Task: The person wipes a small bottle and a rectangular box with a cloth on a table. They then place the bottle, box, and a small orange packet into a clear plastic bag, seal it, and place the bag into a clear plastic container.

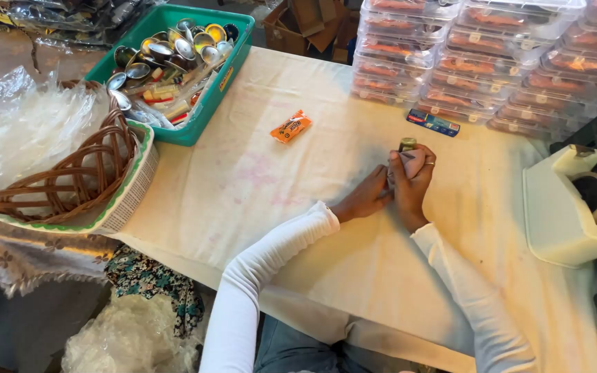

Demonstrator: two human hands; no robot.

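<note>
— How far along is the wrapping?
— A small gold-capped bottle (408, 144) is gripped mid-table in the right hand (411, 181); the left hand (367, 198) is pressed against it. Its cap is left uncovered.

Soft, even daylight on the pale tablecloth (257, 179), faint shadows, sharp centre, slight wide-angle bending at edges.

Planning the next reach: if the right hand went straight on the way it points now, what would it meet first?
The right hand, holding a small gold-capped item, points up the table toward the blue packet; that likely comes first, then the stacked clear boxes. Depth is unclear.
</note>
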